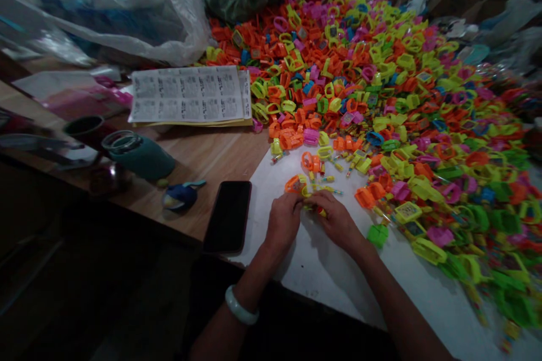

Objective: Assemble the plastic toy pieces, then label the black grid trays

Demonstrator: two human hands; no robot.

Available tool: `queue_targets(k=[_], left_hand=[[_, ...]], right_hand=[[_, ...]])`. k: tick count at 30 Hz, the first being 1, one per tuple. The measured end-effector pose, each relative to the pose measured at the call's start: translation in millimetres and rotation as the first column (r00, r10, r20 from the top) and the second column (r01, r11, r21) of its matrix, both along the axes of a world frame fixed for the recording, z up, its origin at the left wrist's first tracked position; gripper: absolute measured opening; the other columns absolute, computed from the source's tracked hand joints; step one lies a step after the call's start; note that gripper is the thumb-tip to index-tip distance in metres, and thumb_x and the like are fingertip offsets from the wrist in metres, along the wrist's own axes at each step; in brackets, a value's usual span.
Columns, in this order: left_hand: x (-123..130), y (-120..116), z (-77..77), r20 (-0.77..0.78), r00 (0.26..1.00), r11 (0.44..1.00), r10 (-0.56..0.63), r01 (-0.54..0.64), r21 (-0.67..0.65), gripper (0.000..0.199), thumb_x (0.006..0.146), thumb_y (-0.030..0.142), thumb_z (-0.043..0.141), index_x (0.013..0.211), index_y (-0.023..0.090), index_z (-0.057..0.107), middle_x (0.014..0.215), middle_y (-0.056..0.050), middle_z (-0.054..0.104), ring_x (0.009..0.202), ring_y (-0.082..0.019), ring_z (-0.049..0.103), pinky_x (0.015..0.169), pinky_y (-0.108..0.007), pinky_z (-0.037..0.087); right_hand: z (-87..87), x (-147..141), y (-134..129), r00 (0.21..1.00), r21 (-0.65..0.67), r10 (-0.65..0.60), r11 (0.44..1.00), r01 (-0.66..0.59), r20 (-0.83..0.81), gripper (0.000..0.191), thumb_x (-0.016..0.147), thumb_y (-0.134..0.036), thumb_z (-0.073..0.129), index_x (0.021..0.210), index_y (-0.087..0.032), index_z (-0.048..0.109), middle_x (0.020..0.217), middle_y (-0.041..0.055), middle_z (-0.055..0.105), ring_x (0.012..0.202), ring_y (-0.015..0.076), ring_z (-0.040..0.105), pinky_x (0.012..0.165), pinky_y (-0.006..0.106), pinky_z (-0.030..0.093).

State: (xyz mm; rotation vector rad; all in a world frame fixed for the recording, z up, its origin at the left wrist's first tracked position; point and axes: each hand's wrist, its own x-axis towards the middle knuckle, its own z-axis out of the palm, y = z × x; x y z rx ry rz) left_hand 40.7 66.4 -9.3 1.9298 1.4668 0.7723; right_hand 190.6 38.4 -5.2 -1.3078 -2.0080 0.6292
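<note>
My left hand (283,219) and my right hand (334,217) meet over the white work surface, fingers closed and fingertips together. Between them is a small yellow plastic toy watch, mostly covered by my fingers. Just beyond my fingertips lies an orange toy watch (294,184), with yellow plastic against it. Thin tubes of coloured candy (328,188) lie close by, past my right fingers. Another orange toy watch (311,162) sits a little farther off. A pale bangle (241,306) is around my left wrist.
A large heap of bright toy watches (339,79) spreads across the back and right. On the left are a black phone (227,217), a blue toy (180,196), a teal bottle (141,153), printed label sheets (186,96) and a clear plastic bag (169,11).
</note>
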Motion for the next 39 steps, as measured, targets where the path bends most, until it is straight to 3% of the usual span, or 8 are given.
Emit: queue_targets(k=[4, 7, 12, 15, 18, 23, 29, 39], left_hand=[[-1.5, 1.2, 4.8, 0.046, 0.999, 0.997, 0.001, 0.003, -0.082, 0.022, 0.084, 0.016, 0.045, 0.091, 0.020, 0.065, 0.094, -0.003, 0.069, 0.089, -0.017, 0.061, 0.084, -0.031, 0.047], [-1.7, 0.9, 7.0, 0.206, 0.977, 0.994, 0.060, -0.040, -0.100, 0.026, 0.087, 0.019, 0.042, 0.104, 0.021, 0.061, 0.106, -0.003, 0.067, 0.096, -0.016, 0.060, 0.088, -0.031, 0.046], [-4.0, -3.0, 7.8, 0.310, 0.937, 0.986, 0.164, -0.155, -0.056, 0.037, 0.087, 0.028, 0.046, 0.122, 0.018, 0.049, 0.117, -0.010, 0.059, 0.088, -0.014, 0.060, 0.078, -0.029, 0.050], [-3.2, -9.7, 13.4, 0.339, 0.923, 0.970, 0.182, -0.111, -0.218, 0.033, 0.087, 0.038, 0.045, 0.107, 0.015, 0.056, 0.097, -0.009, 0.064, 0.071, -0.013, 0.063, 0.063, -0.026, 0.050], [0.5, -18.6, 19.4, 0.501, 0.851, 0.883, 0.155, 0.108, -0.456, 0.041, 0.087, 0.049, 0.041, 0.095, 0.013, 0.058, 0.080, -0.007, 0.065, 0.062, -0.015, 0.063, 0.051, -0.025, 0.049], [3.3, -27.7, 16.4, 0.681, 0.689, 0.830, 0.246, 0.213, -0.516, 0.040, 0.078, 0.043, 0.056, 0.103, 0.012, 0.059, 0.076, -0.003, 0.063, 0.059, -0.012, 0.057, 0.048, -0.023, 0.050], [1.5, -33.7, 14.0, 0.604, 0.732, 0.864, 0.315, 0.041, -0.501, 0.039, 0.078, 0.046, 0.054, 0.096, 0.013, 0.065, 0.069, -0.001, 0.062, 0.049, -0.010, 0.053, 0.042, -0.022, 0.046], [0.9, -42.3, 17.6, 0.495, 0.858, 0.924, 0.137, 0.069, -0.375, 0.030, 0.082, 0.036, 0.050, 0.097, 0.017, 0.068, 0.077, -0.001, 0.068, 0.060, -0.012, 0.058, 0.053, -0.021, 0.048]], right_hand=[[-4.0, -5.5, -3.5, 1.000, 0.001, -0.018, 1.000, 0.018, 0.023, 0.027, 0.081, -0.011, 0.050, 0.101, -0.023, 0.063, 0.107, 0.0065, 0.059, 0.104, 0.0184, 0.054, 0.090, 0.036, 0.046], [9.1, -3.0, -0.1, 0.982, -0.037, -0.142, 0.990, 0.138, -0.123, 0.013, 0.086, -0.025, 0.050, 0.086, -0.020, 0.062, 0.086, 0.0044, 0.063, 0.083, 0.0158, 0.059, 0.077, 0.029, 0.049], [42.8, 18.6, 17.1, 0.752, -0.388, -0.521, 0.842, 0.376, -0.403, 0.032, 0.081, -0.052, 0.053, 0.081, -0.019, 0.055, 0.049, -0.0044, 0.055, 0.042, 0.0090, 0.045, 0.042, 0.018, 0.034], [47.1, 24.3, 17.5, 0.701, -0.516, -0.573, 0.789, 0.333, -0.424, 0.038, 0.075, -0.057, 0.057, 0.077, -0.019, 0.054, 0.044, -0.0074, 0.048, 0.038, 0.0068, 0.039, 0.038, 0.017, 0.029], [42.3, 17.7, 5.4, 0.674, -0.559, -0.559, 0.789, 0.255, -0.483, 0.038, 0.075, -0.057, 0.057, 0.075, -0.019, 0.052, 0.047, -0.0083, 0.044, 0.039, 0.0053, 0.037, 0.038, 0.016, 0.028], [34.3, -0.4, -23.6, 0.711, -0.614, -0.424, 0.789, -0.014, -0.561, 0.033, 0.070, -0.045, 0.068, 0.090, -0.021, 0.057, 0.060, -0.0079, 0.048, 0.043, 0.0043, 0.040, 0.041, 0.018, 0.029], [26.6, -13.3, -52.8, 0.650, -0.615, -0.482, 0.788, 0.028, -0.588, 0.025, 0.070, -0.038, 0.070, 0.080, -0.019, 0.056, 0.057, -0.0064, 0.049, 0.052, 0.0064, 0.039, 0.047, 0.020, 0.027], [26.4, -14.6, -56.0, 0.649, -0.622, -0.542, 0.771, 0.133, -0.534, 0.022, 0.068, -0.032, 0.071, 0.070, -0.018, 0.054, 0.053, -0.0080, 0.045, 0.051, 0.0064, 0.037, 0.048, 0.020, 0.027]])
